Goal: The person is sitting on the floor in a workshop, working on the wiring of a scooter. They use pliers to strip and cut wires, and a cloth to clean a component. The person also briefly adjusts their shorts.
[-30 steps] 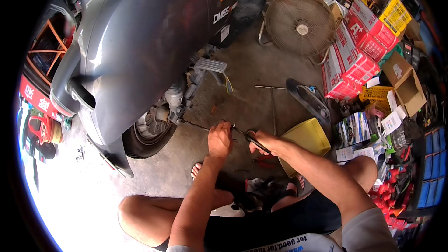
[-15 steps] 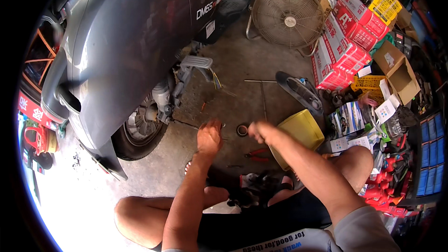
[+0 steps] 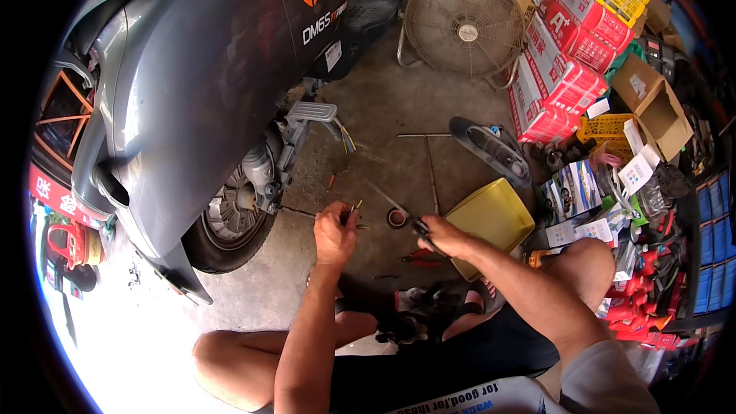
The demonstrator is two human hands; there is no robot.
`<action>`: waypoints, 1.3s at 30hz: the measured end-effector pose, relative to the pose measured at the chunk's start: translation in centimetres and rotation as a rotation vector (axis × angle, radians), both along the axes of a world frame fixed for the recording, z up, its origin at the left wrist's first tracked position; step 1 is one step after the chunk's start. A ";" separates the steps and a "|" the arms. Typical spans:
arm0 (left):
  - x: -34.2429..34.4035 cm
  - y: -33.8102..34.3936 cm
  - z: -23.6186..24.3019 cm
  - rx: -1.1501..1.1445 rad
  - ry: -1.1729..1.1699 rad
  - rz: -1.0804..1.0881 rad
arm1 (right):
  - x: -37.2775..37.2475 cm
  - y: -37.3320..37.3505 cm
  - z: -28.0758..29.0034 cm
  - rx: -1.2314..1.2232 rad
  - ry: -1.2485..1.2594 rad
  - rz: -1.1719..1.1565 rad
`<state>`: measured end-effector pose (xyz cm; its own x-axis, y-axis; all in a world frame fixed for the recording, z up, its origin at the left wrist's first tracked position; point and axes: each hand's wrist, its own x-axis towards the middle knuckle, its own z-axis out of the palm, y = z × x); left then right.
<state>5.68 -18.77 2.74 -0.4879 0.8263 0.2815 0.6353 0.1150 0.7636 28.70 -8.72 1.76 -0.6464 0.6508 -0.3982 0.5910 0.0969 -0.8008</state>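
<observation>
My left hand point(image 3: 336, 236) is closed around the end of a dark cable point(image 3: 297, 211) that runs from the scooter's wheel hub. Thin yellow-green wire ends point(image 3: 358, 205) stick out past its fingers. My right hand point(image 3: 446, 238) grips a long, thin-bladed tool point(image 3: 391, 201) with a dark handle; its blade points up and to the left, apart from the wires. Whether it is a knife or scissors I cannot make out. A roll of black tape point(image 3: 396, 218) lies on the floor between my hands. Red-handled pliers point(image 3: 422, 259) lie just below, partly hidden by my right hand.
A grey scooter point(image 3: 207, 69) stands at the left, its wheel point(image 3: 230, 230) near my left hand. To the right are a yellow tray point(image 3: 494, 218), a T-handled bar point(image 3: 431, 165) and a grey plastic cover point(image 3: 491, 152). A fan point(image 3: 464, 27) and red-white boxes point(image 3: 556, 77) stand farther off.
The right hand has moved slightly right and down, and its bladed tool now shows plainly. My left hand has turned a little, with wire ends now in sight. The view has shifted slightly.
</observation>
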 end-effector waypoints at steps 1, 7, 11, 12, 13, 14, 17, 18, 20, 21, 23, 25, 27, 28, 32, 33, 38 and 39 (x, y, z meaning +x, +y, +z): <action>-0.2 -0.3 -0.1 0.016 -0.006 0.024 | -1.2 -1.0 1.4 -0.039 -0.007 0.065; 0.0 -0.1 0.8 0.024 -0.046 0.041 | -3.4 -2.2 1.8 0.098 0.004 0.099; -0.1 -0.3 0.5 0.035 -0.030 0.047 | -3.9 -2.4 2.2 0.084 -0.025 0.131; -0.2 -0.3 0.3 0.025 -0.036 0.051 | -4.1 -2.3 2.5 0.089 -0.056 0.162; -0.2 -0.3 0.2 0.017 -0.043 0.053 | -4.2 -2.1 2.7 0.095 -0.089 0.192; -0.2 -0.2 0.1 0.008 -0.051 0.055 | -4.0 -1.9 2.5 0.075 -0.059 0.199; -0.1 -0.3 0.0 -0.018 -0.037 0.028 | -3.7 -1.4 2.6 0.018 0.014 0.181; -0.1 -0.3 0.1 -0.033 -0.024 0.010 | -3.6 -1.2 2.8 0.001 0.026 0.149; -0.2 -0.4 0.4 -0.061 0.003 -0.024 | -3.7 -0.9 3.4 -0.021 0.037 0.116; -0.3 -0.3 0.2 -0.055 0.004 -0.029 | -3.7 -0.7 3.7 -0.026 0.035 0.114; -0.4 -0.2 0.0 -0.039 0.011 -0.039 | -3.7 -0.5 3.7 -0.063 0.040 0.115; -0.5 -0.1 -0.2 0.013 0.077 -0.051 | -3.6 -0.3 3.8 -0.053 -0.011 0.155; -0.6 0.0 -0.3 -0.005 0.097 -0.067 | -3.5 0.0 3.9 -0.058 -0.018 0.175; -0.8 -0.1 -0.3 -0.050 0.085 -0.076 | -3.5 0.1 4.2 -0.070 0.001 0.177; -1.2 -0.2 -0.3 -0.109 0.090 -0.102 | -3.6 0.3 5.7 -0.101 0.009 0.171; -1.2 -0.2 -0.2 -0.118 0.091 -0.107 | -3.6 0.4 5.5 -0.113 0.016 0.174; -1.2 -0.1 1.2 -0.216 0.055 -0.137 | -3.3 0.9 5.0 -0.175 0.026 0.192; -1.3 -0.2 1.1 -0.207 0.061 -0.148 | -3.2 0.9 4.9 -0.182 0.037 0.202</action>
